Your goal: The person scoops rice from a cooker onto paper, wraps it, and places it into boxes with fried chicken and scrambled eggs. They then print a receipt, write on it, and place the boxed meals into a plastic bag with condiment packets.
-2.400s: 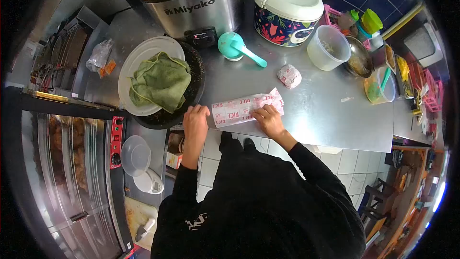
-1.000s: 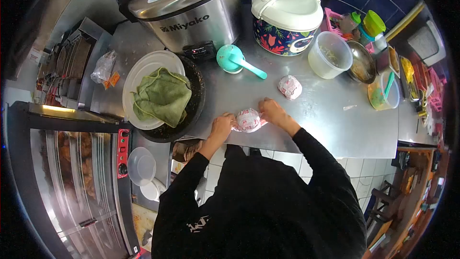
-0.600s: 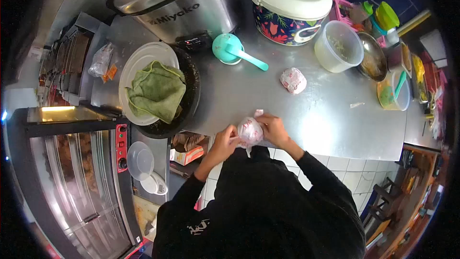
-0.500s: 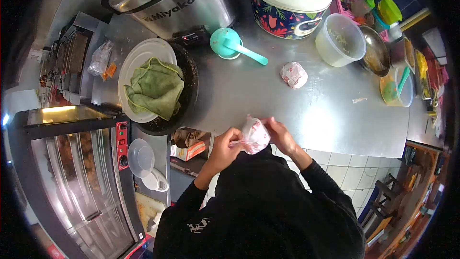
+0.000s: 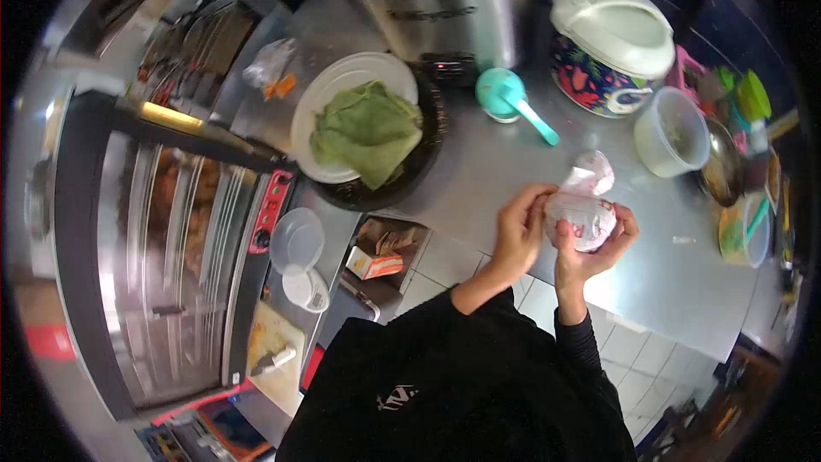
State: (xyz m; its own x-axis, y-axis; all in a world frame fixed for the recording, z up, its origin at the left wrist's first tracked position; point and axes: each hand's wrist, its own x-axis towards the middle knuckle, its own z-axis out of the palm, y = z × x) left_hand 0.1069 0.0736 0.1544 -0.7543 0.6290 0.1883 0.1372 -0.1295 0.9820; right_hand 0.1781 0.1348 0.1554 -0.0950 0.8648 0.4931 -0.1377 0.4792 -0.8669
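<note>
Both hands hold a round paper-wrapped bundle (image 5: 584,219), white with red print, over the front part of the steel counter. My left hand (image 5: 518,235) pinches its left side, the fingertips closed on the paper. My right hand (image 5: 594,258) cups it from the near right side, with the thumb in front and the fingers curled round the right edge. What the paper holds inside is hidden. Just beyond it, partly covered by the held one, a second wrapped bundle (image 5: 592,171) rests on the counter.
A turquoise scoop (image 5: 505,96) sits beyond, before a large steel cooker (image 5: 445,26) and a flowered rice cooker (image 5: 599,68). Left, a green cloth (image 5: 368,130) lies on a lid (image 5: 310,141) over a dark pan. A clear tub (image 5: 671,133) stands right. A glass display cabinet (image 5: 171,265) stands far left.
The held bundle has moved forward and right, from near my body to close beside the second bundle. My right hand now cups it from below. The camera view has turned and shifted.
</note>
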